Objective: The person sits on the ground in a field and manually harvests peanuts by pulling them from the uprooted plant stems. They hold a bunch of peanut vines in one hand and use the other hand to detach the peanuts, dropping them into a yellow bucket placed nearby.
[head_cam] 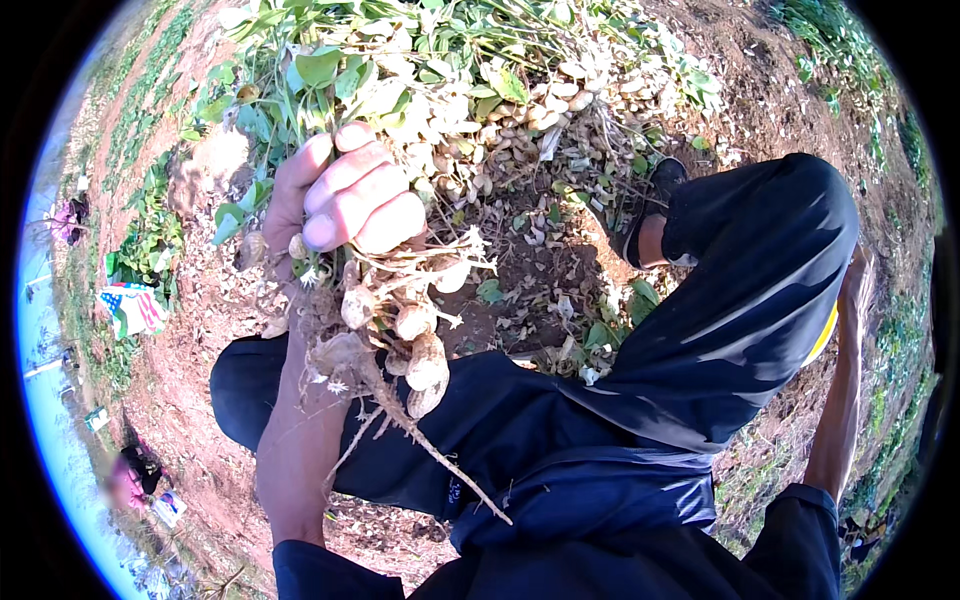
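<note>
My left hand (pixel 364 195) is closed around the stems of a peanut plant (pixel 319 120), held up in front of my lap. Below the fist hang the plant's roots, with several pale pods (pixel 427 364) and a long taproot (pixel 442 457). Leafy tops stick out above the hand and overlap the greenery behind. Off to the right, my right hand (pixel 857 281) is beside my raised knee, its fingers mostly hidden behind the trouser leg. Close to that hand a yellow edge (pixel 823 336) of something shows, too covered to identify.
Ahead lies a heap of peanut plants (pixel 480 45) with loose pods (pixel 555 105) around it. My shod foot (pixel 656 210) is planted near it. Printed sacks (pixel 135 309) stand on the left. Farther off are two people, one in pink (pixel 135 480). Dry leaves litter the soil.
</note>
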A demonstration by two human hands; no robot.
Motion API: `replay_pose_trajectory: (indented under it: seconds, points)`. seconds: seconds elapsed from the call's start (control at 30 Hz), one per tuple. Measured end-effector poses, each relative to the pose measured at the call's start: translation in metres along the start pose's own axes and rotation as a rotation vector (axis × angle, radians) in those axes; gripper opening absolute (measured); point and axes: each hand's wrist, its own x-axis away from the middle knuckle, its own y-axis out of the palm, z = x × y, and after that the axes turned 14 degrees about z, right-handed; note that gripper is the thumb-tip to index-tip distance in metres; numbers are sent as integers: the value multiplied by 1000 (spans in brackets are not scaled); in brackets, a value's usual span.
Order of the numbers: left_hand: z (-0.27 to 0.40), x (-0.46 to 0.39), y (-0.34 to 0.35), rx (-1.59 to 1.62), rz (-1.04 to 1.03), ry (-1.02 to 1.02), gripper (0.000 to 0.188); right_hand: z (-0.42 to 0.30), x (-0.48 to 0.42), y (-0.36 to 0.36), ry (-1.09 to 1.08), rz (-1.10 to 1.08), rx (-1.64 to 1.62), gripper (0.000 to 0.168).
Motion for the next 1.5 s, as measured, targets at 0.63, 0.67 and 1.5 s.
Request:
replay_pose_trajectory:
  seconds: [0.63, 0.67, 1.5]
  points:
    - [-8, 9, 7, -5, 161, 133, 23, -372, 139, -132, -74, -989, -1781, 24]
    - [-10, 10, 6, 13, 185, 132, 23, -374, 145, -126, -10, -961, -1860, 16]
    - [-11, 1, -6, -18, -22, -158, 33, -355, 119, -123, 293, -924, -1875, 18]
